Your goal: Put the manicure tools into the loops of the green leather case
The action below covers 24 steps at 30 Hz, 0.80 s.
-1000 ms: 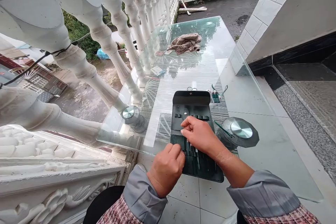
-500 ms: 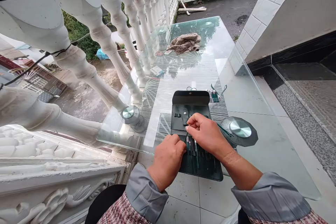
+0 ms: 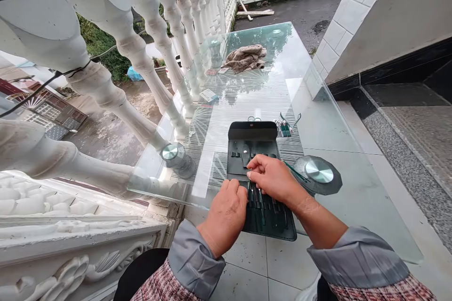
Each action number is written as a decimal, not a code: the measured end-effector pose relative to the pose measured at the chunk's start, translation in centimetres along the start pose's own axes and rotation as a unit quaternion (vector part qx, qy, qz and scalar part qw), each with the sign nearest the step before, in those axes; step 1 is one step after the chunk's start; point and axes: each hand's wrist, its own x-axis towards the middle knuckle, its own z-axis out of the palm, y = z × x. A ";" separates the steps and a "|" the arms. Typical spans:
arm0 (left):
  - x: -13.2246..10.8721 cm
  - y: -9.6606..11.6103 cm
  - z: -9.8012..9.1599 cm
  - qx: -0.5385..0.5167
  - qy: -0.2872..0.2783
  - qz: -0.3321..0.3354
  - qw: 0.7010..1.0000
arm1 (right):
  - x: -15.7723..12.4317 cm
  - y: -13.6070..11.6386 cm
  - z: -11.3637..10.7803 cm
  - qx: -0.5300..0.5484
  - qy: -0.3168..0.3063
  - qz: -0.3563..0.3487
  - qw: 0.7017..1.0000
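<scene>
A dark green tool case (image 3: pixel 252 143) lies unfolded on the glass table (image 3: pixel 318 117), near its front edge, with several slim metal tools in its lower pockets. My left hand (image 3: pixel 224 216) is curled closed on the case's lower left edge. My right hand (image 3: pixel 271 178) is pinched over the middle of the case, its fingertips on a thin metal tool (image 3: pixel 250 183) standing in a pocket.
Small scissors and green-handled tools (image 3: pixel 287 126) lie just beyond the case. A round metal table fitting (image 3: pixel 318 171) sits right of my right hand, another (image 3: pixel 170 152) to the left. A brown cloth (image 3: pixel 244 58) lies at the far end. White balusters (image 3: pixel 141 56) line the left side.
My right hand has shifted slightly on the case, its pinch moving from the upper pockets down to a thin tool in the lower row. My left hand stays on the case's edge.
</scene>
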 end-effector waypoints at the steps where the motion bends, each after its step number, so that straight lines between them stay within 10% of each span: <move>1: 0.0 0.0 0.0 -0.002 0.002 -0.001 1.000 | 0.1 0.1 0.1 0.005 -0.006 -0.001 1.000; 19: -0.2 0.1 -0.6 -0.052 0.025 -0.012 0.998 | 0.0 -0.3 0.6 0.016 -0.043 0.024 0.999; 24: -2.2 0.5 -2.0 -0.190 0.118 -0.066 0.972 | -0.4 -0.1 -0.5 -0.038 -0.042 0.003 0.998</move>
